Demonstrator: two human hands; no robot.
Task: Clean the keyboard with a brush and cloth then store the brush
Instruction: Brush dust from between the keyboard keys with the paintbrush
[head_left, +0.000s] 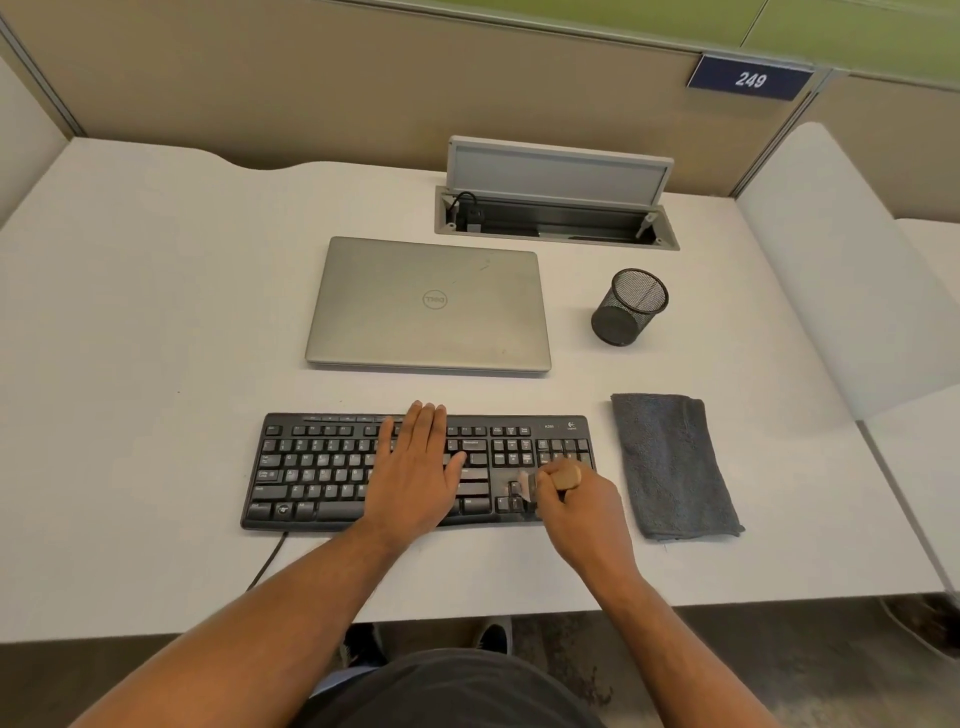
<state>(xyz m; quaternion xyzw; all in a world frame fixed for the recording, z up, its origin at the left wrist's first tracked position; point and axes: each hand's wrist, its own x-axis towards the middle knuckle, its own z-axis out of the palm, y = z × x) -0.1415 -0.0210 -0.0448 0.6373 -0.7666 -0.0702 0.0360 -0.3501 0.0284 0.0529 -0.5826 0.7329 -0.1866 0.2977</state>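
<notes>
Keyboard (322, 467) — black, corded, lying at the near centre of the bench (130, 338). Risk: it could slide or skew under the brushing strokes if the bracing hand eases off; bristles may also flick dust toward the laptop (428, 304), which sits closed just beyond its far edge.

Left hand (418, 467) — flat, fingers straight, pressed palm-down on the middle keys, fingertips reaching the far edge. Holds nothing. Pressing this way may depress keys — harmless only if the keyboard is unplugged, which cannot be told here.

Brush (540, 480) — small, pale-handled, bristles blurred, on the arrow-key block at the keyboard's right end. It sits directly in the right hand, bristles pointing left of the knuckles.

Right hand (576, 499) — fingers curled tight round the brush handle. A loose grip could drop the brush.

Cloth (670, 462) — grey, folded, flat on the bench just right of the keyboard, near that hand, untouched.

Mesh cup (631, 306) — black, tipped on its side, far right; a likely store for the brush, but it could roll.
</notes>
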